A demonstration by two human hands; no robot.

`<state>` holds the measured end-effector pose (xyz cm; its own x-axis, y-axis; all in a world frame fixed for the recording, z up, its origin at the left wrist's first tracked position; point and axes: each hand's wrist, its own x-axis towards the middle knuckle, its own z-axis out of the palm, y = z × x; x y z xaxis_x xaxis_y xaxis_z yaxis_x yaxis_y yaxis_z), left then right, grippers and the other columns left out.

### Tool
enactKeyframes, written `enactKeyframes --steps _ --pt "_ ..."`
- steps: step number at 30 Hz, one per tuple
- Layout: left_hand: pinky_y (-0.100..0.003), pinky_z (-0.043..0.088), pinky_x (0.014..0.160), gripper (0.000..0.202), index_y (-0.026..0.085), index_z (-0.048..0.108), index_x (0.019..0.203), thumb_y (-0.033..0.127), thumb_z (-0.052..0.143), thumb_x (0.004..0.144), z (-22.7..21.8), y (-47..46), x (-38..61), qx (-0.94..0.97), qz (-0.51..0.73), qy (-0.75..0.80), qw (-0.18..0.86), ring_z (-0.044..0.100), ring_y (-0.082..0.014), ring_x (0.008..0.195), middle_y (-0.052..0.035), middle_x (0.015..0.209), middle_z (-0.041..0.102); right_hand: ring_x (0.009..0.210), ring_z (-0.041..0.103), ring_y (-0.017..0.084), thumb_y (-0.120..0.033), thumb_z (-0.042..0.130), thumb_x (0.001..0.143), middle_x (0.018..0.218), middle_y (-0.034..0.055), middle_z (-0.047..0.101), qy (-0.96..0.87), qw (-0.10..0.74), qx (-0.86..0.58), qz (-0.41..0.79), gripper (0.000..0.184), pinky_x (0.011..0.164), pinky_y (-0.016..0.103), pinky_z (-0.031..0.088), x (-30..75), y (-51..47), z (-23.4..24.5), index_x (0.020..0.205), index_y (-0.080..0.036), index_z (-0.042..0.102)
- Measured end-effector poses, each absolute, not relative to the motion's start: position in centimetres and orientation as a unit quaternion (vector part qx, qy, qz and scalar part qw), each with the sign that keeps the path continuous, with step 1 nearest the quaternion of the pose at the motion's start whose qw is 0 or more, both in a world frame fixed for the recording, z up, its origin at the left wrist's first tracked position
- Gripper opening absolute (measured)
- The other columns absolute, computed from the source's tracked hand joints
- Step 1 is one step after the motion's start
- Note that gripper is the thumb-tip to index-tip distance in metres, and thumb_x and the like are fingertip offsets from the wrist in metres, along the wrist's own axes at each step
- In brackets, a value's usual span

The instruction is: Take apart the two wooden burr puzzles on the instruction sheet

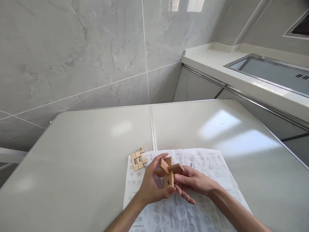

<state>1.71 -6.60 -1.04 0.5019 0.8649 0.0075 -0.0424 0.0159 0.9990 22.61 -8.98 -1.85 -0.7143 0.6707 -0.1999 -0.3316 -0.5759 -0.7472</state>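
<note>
Both my hands hold a partly joined wooden puzzle [168, 172] of crossed notched bars above a printed instruction sheet [205, 167]. One upright bar carries the number 2. My left hand [152, 185] grips the puzzle from the left, thumb and fingers wrapped round the bars. From the right, my right hand [193, 182] pinches a bar that sticks out, its lower fingers loosely stretched. A separate notched wooden piece [138, 159] lies flat at the sheet's upper left corner, apart from both hands.
The sheet lies on a pale folding table [96, 145] with a seam down its middle. A marble-look tiled wall [84, 54] stands behind. To the right runs a white counter [217, 61] with an inset steel sink [277, 72].
</note>
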Motion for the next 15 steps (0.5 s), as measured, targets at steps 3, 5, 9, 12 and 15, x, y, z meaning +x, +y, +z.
enactKeyframes --steps 3,5,9,12,15 --pt "-0.048 0.059 0.097 0.1 0.024 0.054 0.144 0.077 0.087 0.065 -1.1 -6.4 1.6 0.593 0.357 0.351 0.631 0.068 -0.0375 0.117 -0.015 0.123 0.07 0.045 0.055 0.008 -0.056 0.069 0.101 0.067 -0.0014 0.063 -0.351 0.306 -0.213 0.859 0.044 0.04 0.017 0.046 22.3 -9.0 -1.7 0.087 -0.014 0.069" --pt "-0.046 0.06 0.092 0.098 0.024 0.057 0.139 0.079 0.087 0.064 -1.0 -6.3 1.5 0.583 0.351 0.337 0.651 0.072 -0.0342 0.105 -0.0136 0.118 0.07 0.043 0.055 0.007 -0.055 0.07 0.101 0.068 -0.0005 0.065 -0.336 0.317 -0.205 0.863 0.044 0.038 0.017 0.043 22.1 -9.1 -1.9 0.086 -0.014 0.068" --pt "-0.05 0.056 0.103 0.099 0.024 0.058 0.139 0.088 0.078 0.066 -0.9 -6.4 1.7 0.581 0.38 0.337 0.635 0.065 -0.0389 0.123 -0.0163 0.132 0.066 0.034 0.044 0.003 -0.054 0.07 0.102 0.061 -0.004 0.059 -0.274 0.346 -0.216 0.871 0.046 0.034 0.015 0.035 21.6 -9.2 -2.6 0.08 -0.014 0.064" --pt "-0.052 0.046 0.115 0.082 0.025 0.053 0.144 0.085 0.057 0.089 -1.0 -6.6 1.9 0.602 0.39 0.358 0.598 0.055 -0.0365 0.136 -0.0159 0.142 0.059 0.028 0.032 0.002 -0.058 0.071 0.099 0.052 -0.0086 0.05 -0.252 0.359 -0.213 0.873 0.051 0.029 0.015 0.027 21.6 -9.2 -2.9 0.074 -0.016 0.059" --pt "-0.044 0.051 0.105 0.053 0.024 0.055 0.129 0.07 0.05 0.102 -1.1 -6.8 2.1 0.608 0.388 0.381 0.578 0.061 -0.0275 0.117 -0.0113 0.124 0.062 0.026 0.027 0.0 -0.055 0.076 0.096 0.05 -0.01 0.049 -0.235 0.373 -0.209 0.873 0.049 0.027 0.014 0.024 21.9 -9.1 -3.0 0.074 -0.017 0.056"
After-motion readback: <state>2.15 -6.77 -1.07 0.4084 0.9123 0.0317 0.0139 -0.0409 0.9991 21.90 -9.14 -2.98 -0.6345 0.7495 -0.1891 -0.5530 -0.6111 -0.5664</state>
